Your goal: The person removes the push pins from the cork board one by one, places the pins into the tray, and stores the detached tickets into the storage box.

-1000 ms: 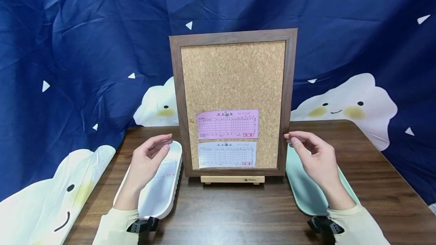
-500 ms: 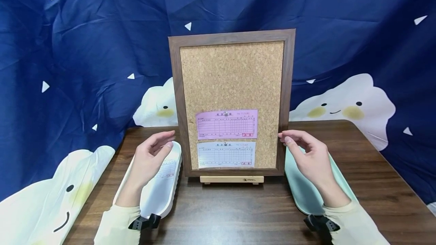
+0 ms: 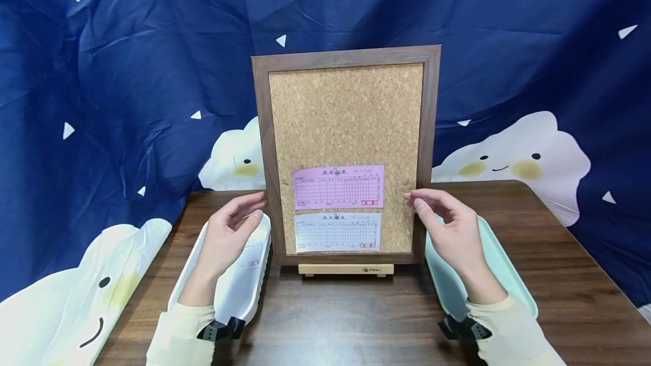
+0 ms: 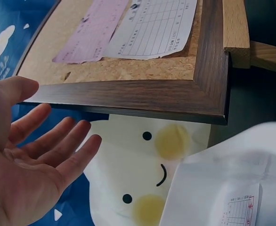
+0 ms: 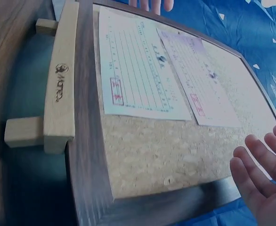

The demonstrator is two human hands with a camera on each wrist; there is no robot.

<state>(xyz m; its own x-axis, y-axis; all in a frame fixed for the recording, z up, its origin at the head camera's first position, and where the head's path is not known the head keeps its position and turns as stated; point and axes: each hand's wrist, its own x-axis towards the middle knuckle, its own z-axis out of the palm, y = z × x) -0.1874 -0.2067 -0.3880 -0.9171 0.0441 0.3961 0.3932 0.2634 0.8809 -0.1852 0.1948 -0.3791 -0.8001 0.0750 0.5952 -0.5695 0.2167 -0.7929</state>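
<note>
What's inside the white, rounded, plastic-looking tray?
A white, rectangular paper slip with a printed grid and red stamp lies in the tray. In the head view, the person's cream-sleeved left arm covers part of its interior; anything beneath the slip is hidden.

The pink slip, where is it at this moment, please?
In the head view, the pink slip is pinned on the lower half of the corkboard, slightly left of its centre, directly above the pinned white slip.

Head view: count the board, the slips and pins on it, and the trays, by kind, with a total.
Board: 1
Slips: 2, pink slip and pale slip
Pins: 2, upper pin and lower pin
Trays: 2, white tray and green tray
Total: 7
</note>
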